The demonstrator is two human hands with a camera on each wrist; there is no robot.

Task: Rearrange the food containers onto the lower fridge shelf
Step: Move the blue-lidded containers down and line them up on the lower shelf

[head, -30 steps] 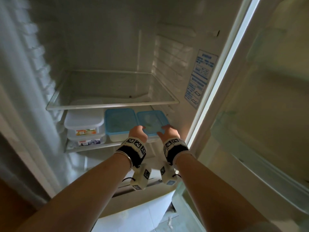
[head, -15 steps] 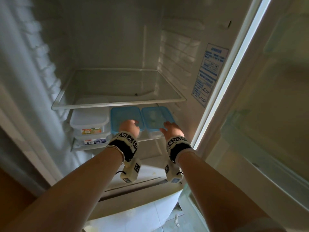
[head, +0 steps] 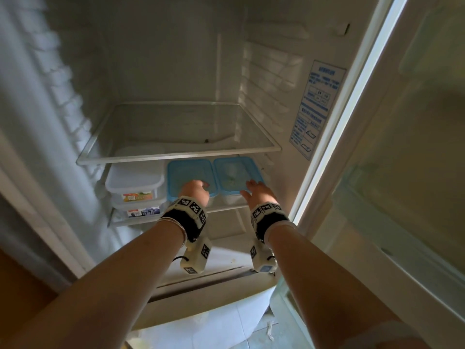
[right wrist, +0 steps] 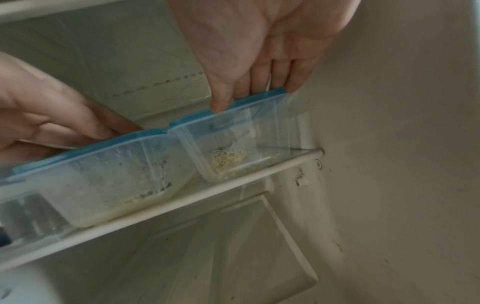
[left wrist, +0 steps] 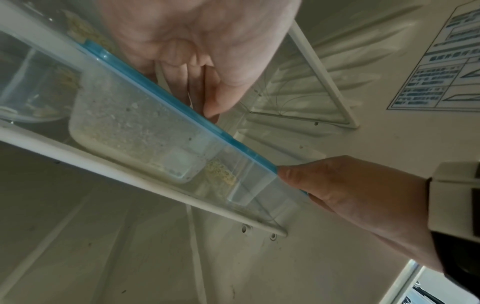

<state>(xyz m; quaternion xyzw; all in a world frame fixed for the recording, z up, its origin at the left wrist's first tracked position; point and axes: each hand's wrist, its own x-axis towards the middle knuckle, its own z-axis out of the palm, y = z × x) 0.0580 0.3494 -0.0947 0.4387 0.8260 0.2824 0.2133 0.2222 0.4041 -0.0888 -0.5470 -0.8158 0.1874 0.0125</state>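
Both flat, straight-fingered hands rest on the blue lids: left hand (head: 195, 191) on the left container (head: 191, 176), right hand (head: 256, 192) on the right container (head: 236, 173), long sides running away, gripping neither.

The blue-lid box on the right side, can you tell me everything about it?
The right-hand clear plastic box with a blue lid is rectangular, its lid shut. It sits flat on the lower glass fridge shelf, close beside a matching blue-lidded box. A small pale yellowish crumbly lump lies inside. The right hand rests straight fingers on its lid's front edge.
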